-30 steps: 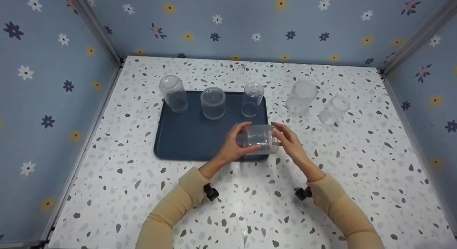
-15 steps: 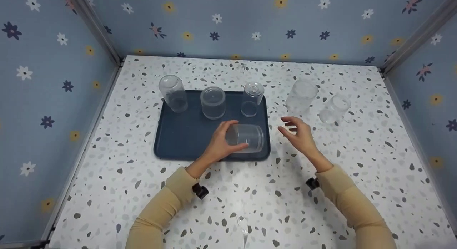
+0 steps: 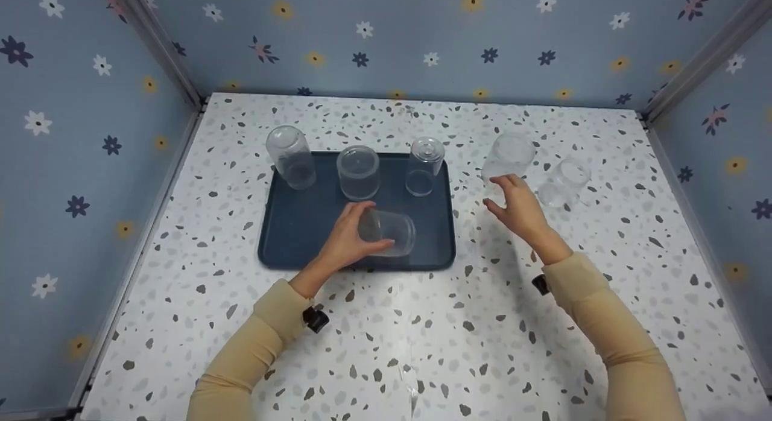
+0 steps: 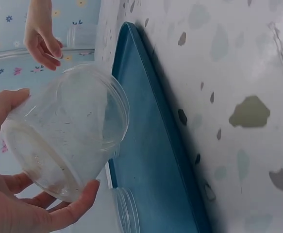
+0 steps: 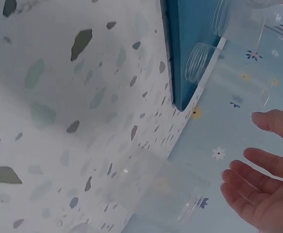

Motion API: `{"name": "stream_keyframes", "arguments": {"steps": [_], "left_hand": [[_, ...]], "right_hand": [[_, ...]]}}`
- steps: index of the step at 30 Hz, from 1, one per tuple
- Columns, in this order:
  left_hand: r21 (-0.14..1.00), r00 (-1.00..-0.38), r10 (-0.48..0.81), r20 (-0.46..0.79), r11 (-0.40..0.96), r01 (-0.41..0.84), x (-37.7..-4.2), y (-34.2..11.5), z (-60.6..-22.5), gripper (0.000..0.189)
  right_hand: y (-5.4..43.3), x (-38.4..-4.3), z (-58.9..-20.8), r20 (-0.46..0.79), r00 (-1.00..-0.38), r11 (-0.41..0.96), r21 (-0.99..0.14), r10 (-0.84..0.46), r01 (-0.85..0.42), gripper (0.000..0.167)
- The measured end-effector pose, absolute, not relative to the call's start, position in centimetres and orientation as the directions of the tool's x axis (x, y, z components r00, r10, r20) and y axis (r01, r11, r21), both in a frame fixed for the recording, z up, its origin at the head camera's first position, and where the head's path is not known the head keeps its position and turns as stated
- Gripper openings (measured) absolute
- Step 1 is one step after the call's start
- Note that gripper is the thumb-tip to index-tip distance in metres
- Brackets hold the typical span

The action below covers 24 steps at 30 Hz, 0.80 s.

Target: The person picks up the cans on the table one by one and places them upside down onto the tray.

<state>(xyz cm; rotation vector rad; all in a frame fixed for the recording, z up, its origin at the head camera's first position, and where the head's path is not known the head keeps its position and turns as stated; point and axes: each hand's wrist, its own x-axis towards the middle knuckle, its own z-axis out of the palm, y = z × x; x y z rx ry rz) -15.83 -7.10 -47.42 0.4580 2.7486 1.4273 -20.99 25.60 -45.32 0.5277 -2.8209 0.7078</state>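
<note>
My left hand (image 3: 347,237) grips a clear jar (image 3: 398,233) round its base end, fingers on the far side and thumb on the near side. The jar lies on its side in the air above the front of the dark blue tray (image 3: 295,234). In the left wrist view its threaded mouth points away from my palm, and nothing shows inside. My right hand (image 3: 523,210) holds nothing; its fingers are loosely bent and apart, just in front of a large clear jar (image 3: 512,149). That jar stands on the table, its lower part partly behind the fingertips.
Along the tray's back stand a tall clear jar (image 3: 289,149), a wide one (image 3: 359,174) and a narrow one (image 3: 425,161), all bottom up. A smaller clear vessel (image 3: 566,183) stands right of my right hand. Flowered panels (image 3: 398,41) enclose the speckled table (image 3: 470,360).
My right hand has let go of the held jar and moved right and back towards the large jar. My left hand has carried its jar leftwards over the tray.
</note>
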Motion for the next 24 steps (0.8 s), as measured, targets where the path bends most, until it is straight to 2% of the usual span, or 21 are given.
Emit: {"name": "stream_keyframes", "arguments": {"steps": [10,19,24], "left_hand": [[0.744,-0.966,0.254,0.05,0.636,0.205,-16.0,-9.2,-46.6,0.079],[0.657,-0.974,0.227,0.005,0.733,0.174,-16.1,-10.7,-46.0,0.078],[0.635,-0.976,0.218,-0.012,0.755,0.161,-16.2,-11.4,-45.9,0.078]], "right_hand": [[27.1,-23.6,-44.2,0.27,-0.92,0.887,-0.29,-0.285,-0.36,0.041],[27.7,-25.9,-44.3,0.206,-0.954,0.929,-0.254,-0.218,-0.268,0.045],[28.3,-27.0,-44.6,0.224,-0.957,0.941,-0.243,-0.183,-0.236,0.049]]}}
